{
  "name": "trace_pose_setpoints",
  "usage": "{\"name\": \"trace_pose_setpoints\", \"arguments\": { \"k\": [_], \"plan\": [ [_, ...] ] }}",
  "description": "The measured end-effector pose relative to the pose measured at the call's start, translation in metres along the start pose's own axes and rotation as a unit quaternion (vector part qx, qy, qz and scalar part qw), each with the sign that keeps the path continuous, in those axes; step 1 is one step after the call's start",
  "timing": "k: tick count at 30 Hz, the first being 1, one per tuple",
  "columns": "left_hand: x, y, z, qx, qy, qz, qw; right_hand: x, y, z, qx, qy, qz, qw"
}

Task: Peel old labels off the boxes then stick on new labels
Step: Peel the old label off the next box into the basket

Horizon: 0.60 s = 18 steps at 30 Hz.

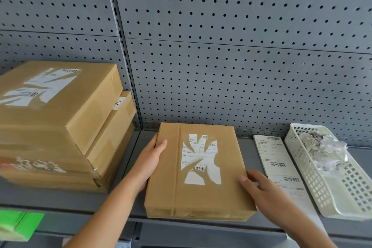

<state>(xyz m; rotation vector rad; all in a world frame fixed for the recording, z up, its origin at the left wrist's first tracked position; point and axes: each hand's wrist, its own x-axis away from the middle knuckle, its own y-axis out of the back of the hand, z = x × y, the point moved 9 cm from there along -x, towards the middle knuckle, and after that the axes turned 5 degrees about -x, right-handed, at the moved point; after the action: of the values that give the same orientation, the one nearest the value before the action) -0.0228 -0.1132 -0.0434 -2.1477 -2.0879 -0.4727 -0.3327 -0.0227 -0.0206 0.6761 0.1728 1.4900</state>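
1. The box (199,171) is laid flat on the shelf (60,199), torn label (201,159) upward.
2. Its left edge is gripped by the left hand (150,159), its near right edge by the right hand (261,191).

We are facing a box (167,187) lying flat on the shelf (60,199), our left hand (150,159) gripping its left edge and our right hand (265,193) its right edge. A stack of boxes (60,127) is standing to its left, a label sheet (275,159) is lying just right of it, and a basket (308,177) holding scraps (322,147) is sitting further right
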Motion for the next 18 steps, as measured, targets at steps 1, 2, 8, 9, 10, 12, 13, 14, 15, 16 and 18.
{"name": "trace_pose_setpoints", "arguments": {
  "k": [1, 2, 8, 9, 10, 12, 13, 14, 15, 16, 18],
  "plan": [
    [0.001, 0.0, 0.0, -0.004, -0.003, -0.001, 1.0, -0.001, 0.0, 0.0, -0.004, 0.0, -0.001, 1.0],
    [0.001, 0.0, 0.001, -0.009, -0.005, -0.002, 1.0, -0.002, 0.0, -0.001, -0.007, 0.001, -0.002, 1.0],
    [-0.001, 0.006, -0.006, -0.085, -0.043, -0.032, 0.995, -0.007, 0.0, -0.005, -0.001, 0.016, -0.007, 1.0],
    [-0.001, 0.008, -0.008, -0.104, -0.047, -0.045, 0.992, -0.008, 0.0, -0.005, -0.004, 0.017, -0.006, 1.0],
    [-0.001, 0.011, -0.009, -0.123, -0.055, -0.059, 0.989, -0.009, 0.0, -0.006, -0.009, 0.017, -0.005, 1.0],
    [0.003, 0.012, -0.018, -0.17, -0.09, -0.077, 0.978, -0.012, 0.002, -0.007, -0.013, 0.019, -0.006, 1.0],
    [0.007, 0.011, -0.025, -0.2, -0.114, -0.083, 0.97, -0.014, 0.003, -0.007, -0.012, 0.02, -0.01, 1.0],
    [0.01, 0.01, -0.031, -0.229, -0.14, -0.088, 0.959, -0.016, 0.006, -0.007, -0.008, 0.024, -0.018, 1.0],
    [0.014, 0.007, -0.037, -0.257, -0.166, -0.091, 0.948, -0.018, 0.01, -0.005, -0.002, 0.03, -0.03, 0.999],
    [0.017, 0.005, -0.042, -0.285, -0.19, -0.092, 0.935, -0.02, 0.015, -0.003, 0.006, 0.038, -0.045, 0.998],
    [0.021, -0.003, -0.05, -0.338, -0.222, -0.085, 0.911, -0.024, 0.024, 0.007, 0.035, 0.067, -0.074, 0.994]
  ]
}}
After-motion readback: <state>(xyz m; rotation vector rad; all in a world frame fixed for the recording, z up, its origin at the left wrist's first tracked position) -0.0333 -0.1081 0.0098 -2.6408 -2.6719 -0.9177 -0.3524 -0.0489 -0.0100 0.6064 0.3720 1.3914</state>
